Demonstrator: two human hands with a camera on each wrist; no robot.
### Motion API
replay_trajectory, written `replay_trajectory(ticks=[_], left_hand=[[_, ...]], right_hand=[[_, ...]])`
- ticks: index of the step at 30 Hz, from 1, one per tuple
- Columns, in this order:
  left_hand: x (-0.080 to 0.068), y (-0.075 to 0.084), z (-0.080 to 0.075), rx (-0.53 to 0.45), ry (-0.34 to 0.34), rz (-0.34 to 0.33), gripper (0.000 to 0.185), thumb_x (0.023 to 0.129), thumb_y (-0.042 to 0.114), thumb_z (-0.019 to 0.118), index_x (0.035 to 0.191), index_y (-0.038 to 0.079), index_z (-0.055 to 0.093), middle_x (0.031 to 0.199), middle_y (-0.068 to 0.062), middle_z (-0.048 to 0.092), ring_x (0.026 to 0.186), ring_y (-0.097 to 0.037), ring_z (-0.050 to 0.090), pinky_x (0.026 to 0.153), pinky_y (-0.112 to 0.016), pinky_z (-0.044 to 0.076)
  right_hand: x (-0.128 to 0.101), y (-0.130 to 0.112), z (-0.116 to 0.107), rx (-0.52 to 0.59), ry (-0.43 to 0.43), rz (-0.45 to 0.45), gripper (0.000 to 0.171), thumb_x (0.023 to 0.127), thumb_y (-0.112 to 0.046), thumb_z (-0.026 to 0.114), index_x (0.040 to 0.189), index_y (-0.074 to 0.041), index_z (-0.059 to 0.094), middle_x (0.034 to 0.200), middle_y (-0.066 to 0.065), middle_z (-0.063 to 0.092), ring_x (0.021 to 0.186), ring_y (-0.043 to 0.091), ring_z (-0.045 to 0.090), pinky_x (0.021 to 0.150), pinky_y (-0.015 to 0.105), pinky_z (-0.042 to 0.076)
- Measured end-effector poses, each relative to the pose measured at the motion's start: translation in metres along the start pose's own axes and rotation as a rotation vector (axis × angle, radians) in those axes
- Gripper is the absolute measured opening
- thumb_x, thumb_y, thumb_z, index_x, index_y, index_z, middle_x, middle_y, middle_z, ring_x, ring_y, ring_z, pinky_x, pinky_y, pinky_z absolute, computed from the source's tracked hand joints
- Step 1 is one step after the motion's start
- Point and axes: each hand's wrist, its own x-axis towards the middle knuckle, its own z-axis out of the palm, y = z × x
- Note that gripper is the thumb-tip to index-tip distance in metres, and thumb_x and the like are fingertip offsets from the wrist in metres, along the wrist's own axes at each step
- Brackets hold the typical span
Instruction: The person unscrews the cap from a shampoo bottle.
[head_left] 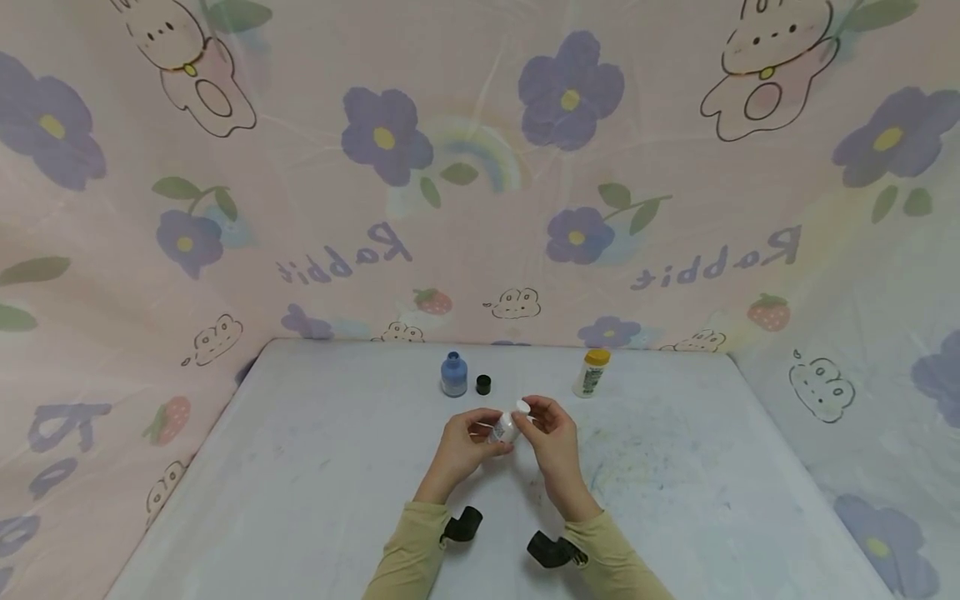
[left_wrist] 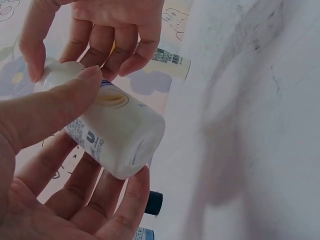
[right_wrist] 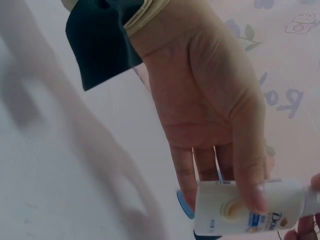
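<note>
white bottle lies tilted in the left hand, fingers curled round it; right hand pinches its cap, near the blue bottle.

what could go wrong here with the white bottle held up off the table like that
The left hand grips the small white bottle tilted above the table while the right hand pinches its cap; if the cap comes off, the contents might spill. A slip could also drop the bottle toward the blue bottle and the loose black cap.
</note>
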Motion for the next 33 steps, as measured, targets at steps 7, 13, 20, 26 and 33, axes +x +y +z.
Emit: replay_trajectory(ticks=[7,13,20,26,33], left_hand=[[-0.01,0.023,-0.003,-0.006,0.0,0.013,0.043,0.074,0.0,0.08,0.114,-0.005,0.064,0.111,-0.019,0.064,0.097,-0.038,0.059,0.087,-0.055,0.046],[-0.007,0.015,-0.003,-0.012,0.002,0.007,0.043,0.074,-0.002,0.08,0.114,-0.006,0.064,0.111,-0.019,0.064,0.097,-0.038,0.059,0.086,-0.056,0.046],[0.005,-0.018,0.002,0.015,0.012,-0.003,0.046,0.072,0.007,0.084,0.115,0.006,0.067,0.111,-0.008,0.066,0.097,-0.028,0.06,0.087,-0.049,0.048],[0.007,-0.02,0.003,0.048,0.009,0.006,0.046,0.071,0.014,0.086,0.113,0.009,0.068,0.11,-0.004,0.066,0.095,-0.021,0.061,0.086,-0.042,0.05],[0.006,-0.019,0.002,0.047,0.007,0.014,0.045,0.071,0.013,0.085,0.113,0.008,0.068,0.109,-0.004,0.066,0.094,-0.021,0.06,0.085,-0.041,0.05]], right_hand=[[-0.002,0.0,-0.003,0.016,-0.037,0.007,0.031,0.087,-0.004,0.07,0.117,0.0,0.064,0.113,0.014,0.064,0.103,0.029,0.056,0.081,0.025,0.048],[-0.002,0.001,-0.005,0.021,-0.08,-0.017,0.035,0.088,-0.004,0.068,0.122,0.003,0.062,0.12,0.017,0.062,0.109,0.034,0.055,0.082,0.023,0.049],[0.0,0.001,-0.002,0.011,-0.072,-0.042,0.045,0.083,-0.007,0.074,0.123,0.004,0.056,0.118,0.022,0.059,0.107,0.03,0.055,0.087,0.026,0.045],[-0.001,0.001,0.001,0.016,-0.01,-0.009,0.047,0.082,-0.007,0.076,0.121,0.004,0.052,0.116,0.023,0.057,0.1,0.021,0.055,0.084,0.024,0.044],[-0.001,-0.001,0.002,0.017,0.005,0.024,0.047,0.082,-0.012,0.077,0.117,0.006,0.05,0.113,0.02,0.057,0.099,0.021,0.053,0.082,0.023,0.043]])
